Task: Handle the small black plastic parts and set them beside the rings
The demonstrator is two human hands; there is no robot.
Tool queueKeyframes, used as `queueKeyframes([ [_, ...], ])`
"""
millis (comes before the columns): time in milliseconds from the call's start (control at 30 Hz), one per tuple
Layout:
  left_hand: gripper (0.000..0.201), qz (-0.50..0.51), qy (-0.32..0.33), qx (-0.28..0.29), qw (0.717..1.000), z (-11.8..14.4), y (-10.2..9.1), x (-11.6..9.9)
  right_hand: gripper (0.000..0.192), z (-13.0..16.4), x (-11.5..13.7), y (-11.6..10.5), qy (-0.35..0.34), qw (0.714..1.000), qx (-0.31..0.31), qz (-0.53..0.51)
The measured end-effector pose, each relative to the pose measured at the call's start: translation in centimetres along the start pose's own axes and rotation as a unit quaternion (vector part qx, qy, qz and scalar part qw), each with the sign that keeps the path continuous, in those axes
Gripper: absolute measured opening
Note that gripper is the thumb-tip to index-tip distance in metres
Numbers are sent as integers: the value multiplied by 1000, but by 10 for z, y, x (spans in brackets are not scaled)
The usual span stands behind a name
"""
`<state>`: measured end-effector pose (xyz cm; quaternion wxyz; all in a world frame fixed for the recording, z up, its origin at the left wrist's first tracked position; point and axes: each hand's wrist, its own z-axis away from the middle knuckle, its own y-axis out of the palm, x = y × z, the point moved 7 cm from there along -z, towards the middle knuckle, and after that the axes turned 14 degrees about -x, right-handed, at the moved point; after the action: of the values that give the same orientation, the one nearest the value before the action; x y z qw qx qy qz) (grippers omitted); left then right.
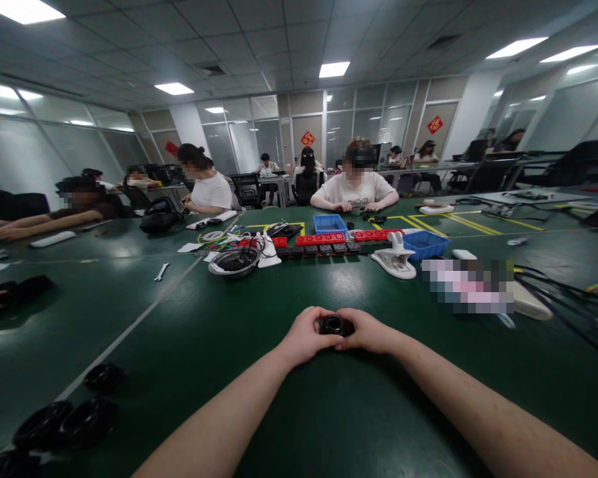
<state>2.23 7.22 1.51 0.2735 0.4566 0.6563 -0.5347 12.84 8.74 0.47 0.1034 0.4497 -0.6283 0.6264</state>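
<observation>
A small black, glossy round part with a hole in its middle (333, 324) rests on or just above the green table in front of me. From the left, my left hand (301, 336) closes around it with thumb and fingers. My right hand (367, 330) grips it from the other side, and the two thumbs nearly meet at its near edge. The fingers cover much of its sides, so its full shape is hidden. Several similar black rings (88, 421) lie at the table's lower left, away from both hands.
Across the green table (259, 411) stand a metal bowl (233, 262), a white clip stand (395, 255), blue trays (423, 245) and a row of red sockets (320, 238). A wrench (162, 271) lies left; cables (563, 292) run at right. A person (361, 189) sits opposite.
</observation>
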Motion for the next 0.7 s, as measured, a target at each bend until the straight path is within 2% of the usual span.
queueKeyframes([
  [100, 41, -29, 0, -61, 998, 1, -3, -1, 37, 0, -2, 1, 24, 997, -39, 64],
  [200, 38, -54, 0, -118, 992, 4, -5, -3, 35, 1, 0, 1, 51, 981, -105, 154],
  [333, 35, -77, -4, -152, 985, 5, -9, -5, 22, 5, 9, 1, 61, 958, -163, 229],
  [433, 36, -62, 9, -126, 990, 2, -10, -5, 30, 5, 15, 0, 35, 970, -145, 194],
  [533, 38, -35, 21, -58, 997, 0, -8, -5, 45, 5, 20, -2, -21, 991, -80, 106],
  [633, 41, -15, 11, -10, 1000, -1, -7, -4, 40, 6, 19, -3, -52, 998, -8, 35],
  [700, 43, -6, 2, 1, 1000, 0, -7, -4, 35, 5, 17, -4, -55, 998, 11, 2],
])
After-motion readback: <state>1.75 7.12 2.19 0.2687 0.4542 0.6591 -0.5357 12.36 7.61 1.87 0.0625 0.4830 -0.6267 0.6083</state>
